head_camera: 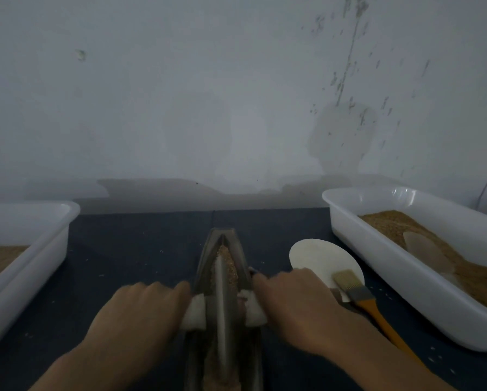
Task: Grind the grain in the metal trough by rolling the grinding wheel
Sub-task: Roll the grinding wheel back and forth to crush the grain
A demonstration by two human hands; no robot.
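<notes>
Fingers (163, 290) of both hands are curled around the wheel's (222, 300) white-wrapped handles (195, 313), held over the grain-filled trough (205, 261).

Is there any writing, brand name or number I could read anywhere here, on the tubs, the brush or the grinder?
None: no readable text shows on the white tubs, the brush, the metal trough, the grinding wheel or the wall. The picture is dim and blurred, so small print could be missed.
</notes>
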